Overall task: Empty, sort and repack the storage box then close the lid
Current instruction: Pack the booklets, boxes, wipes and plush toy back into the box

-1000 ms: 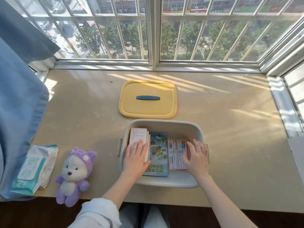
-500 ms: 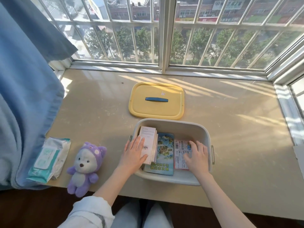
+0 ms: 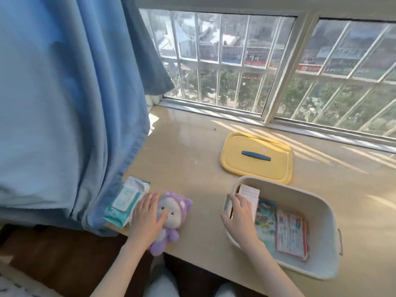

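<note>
Bare forearms [image 3: 120, 264] end in the left hand [image 3: 147, 219] and right hand [image 3: 240, 217]; pale trousers [image 3: 162, 286] cover the knees.

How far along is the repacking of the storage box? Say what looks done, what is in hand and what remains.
Done: white paper stack, colourful booklet and red-and-white packet lie side by side in the storage box. In hand: left hand touches the purple plush toy; right hand rests on the stack. Left: plush toy and wet wipes pack are outside; yellow lid lies off.
</note>
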